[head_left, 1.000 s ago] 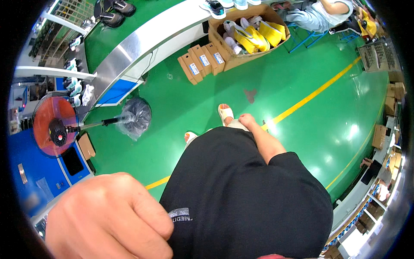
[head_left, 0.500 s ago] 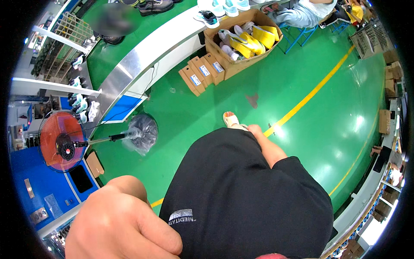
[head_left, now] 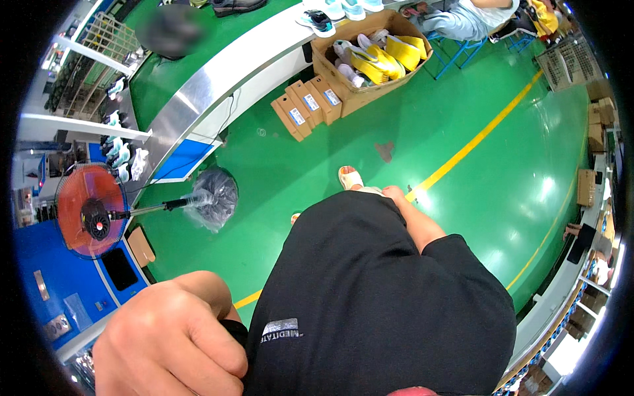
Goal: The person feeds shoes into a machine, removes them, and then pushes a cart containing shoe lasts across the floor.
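Observation:
Close up at the lower left is my left hand, its fingers curled into a closed fist. Whatever it may hold is out of sight below the lower edge. Beyond the black shirt my right hand shows only in part, low by my side. Its fingers are mostly hidden, and a small pale shape lies right beside it that I cannot make out. My foot in a cream sandal is just ahead on the green floor, and the toes of the other foot peek out beside the shirt.
An orange-bladed fan stands at the left, its base wrapped in plastic. Ahead, a curved metal counter carries shoes; an open carton of yellow and white items and several shoeboxes sit beside it. A person sits on a blue stool.
My left hand has shifted slightly left, still closed, and a bit of black sleeve now shows beside it. The toes of my other foot have come into view. The surroundings shift slightly.

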Tool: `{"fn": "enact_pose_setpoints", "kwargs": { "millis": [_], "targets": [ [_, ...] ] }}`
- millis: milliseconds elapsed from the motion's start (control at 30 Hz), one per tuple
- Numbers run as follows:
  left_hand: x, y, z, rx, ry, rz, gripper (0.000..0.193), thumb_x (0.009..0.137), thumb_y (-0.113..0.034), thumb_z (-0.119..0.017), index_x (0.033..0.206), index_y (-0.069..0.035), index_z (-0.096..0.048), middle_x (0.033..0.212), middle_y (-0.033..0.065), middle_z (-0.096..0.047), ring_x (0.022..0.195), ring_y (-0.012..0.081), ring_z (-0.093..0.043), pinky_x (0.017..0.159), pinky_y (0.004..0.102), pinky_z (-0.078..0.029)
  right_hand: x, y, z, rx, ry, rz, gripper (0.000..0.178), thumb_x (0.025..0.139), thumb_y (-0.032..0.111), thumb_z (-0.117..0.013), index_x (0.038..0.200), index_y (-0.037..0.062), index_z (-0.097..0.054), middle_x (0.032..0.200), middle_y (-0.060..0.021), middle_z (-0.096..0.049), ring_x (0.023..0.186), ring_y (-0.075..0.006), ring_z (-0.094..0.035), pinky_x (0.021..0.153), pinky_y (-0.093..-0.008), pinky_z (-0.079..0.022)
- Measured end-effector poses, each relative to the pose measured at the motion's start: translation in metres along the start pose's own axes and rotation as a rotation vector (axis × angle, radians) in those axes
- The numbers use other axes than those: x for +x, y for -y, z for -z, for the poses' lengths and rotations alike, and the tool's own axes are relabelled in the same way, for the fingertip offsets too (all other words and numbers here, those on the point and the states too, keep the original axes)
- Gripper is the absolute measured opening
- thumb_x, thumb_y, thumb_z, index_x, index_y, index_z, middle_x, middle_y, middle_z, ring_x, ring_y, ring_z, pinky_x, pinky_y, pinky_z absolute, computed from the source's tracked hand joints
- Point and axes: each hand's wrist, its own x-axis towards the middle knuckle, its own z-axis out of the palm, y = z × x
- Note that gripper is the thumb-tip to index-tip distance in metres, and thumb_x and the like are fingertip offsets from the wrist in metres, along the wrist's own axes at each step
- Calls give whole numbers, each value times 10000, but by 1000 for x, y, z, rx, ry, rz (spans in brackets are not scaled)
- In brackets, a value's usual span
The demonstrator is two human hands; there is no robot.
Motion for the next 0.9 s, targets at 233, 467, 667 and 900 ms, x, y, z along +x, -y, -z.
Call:
{"fn": "enact_pose_setpoints", "kwargs": {
  "millis": [233, 467, 667, 900],
  "targets": [
    [-6, 3, 1, 123, -131, -75, 84, 888, -83, -726, 917, -107, -651, 622, 66, -624, 405, 97, -422, 411, 244, -274, 0, -11, 0, -122, 42, 122, 289, 800, 309, -569, 924, 129, -758, 1079, -156, -704, 1021, -362, -658, 895, -424, -527],
    [-1, -4, 6, 250, -66, 65, 119, 877, -67, -665, 808, -41, -571, 692, 123, -658, 453, 165, -500, 438, 283, -380, -3, -6, -3, -24, 3, 18, 296, 788, 308, -593, 955, 135, -764, 1114, -142, -703, 1035, -348, -663, 906, -411, -524],
    [8, -9, 8, 315, 4, 179, 140, 907, -147, -729, 945, -59, -626, 772, 91, -704, 498, 130, -526, 480, 251, -395, -2, -1, -1, 3, 11, -22, 311, 795, 321, -601, 958, 111, -763, 1121, -144, -704, 1061, -348, -657, 923, -406, -517],
    [11, -10, 13, 225, 2, 164, 62, 931, -88, -620, 994, -87, -620, 714, 125, -678, 464, 139, -503, 452, 248, -381, -12, 4, 1, -86, 26, 25, 355, 825, 362, -573, 994, 109, -755, 1142, -162, -691, 1068, -354, -653, 939, -427, -513]
  ]
}}
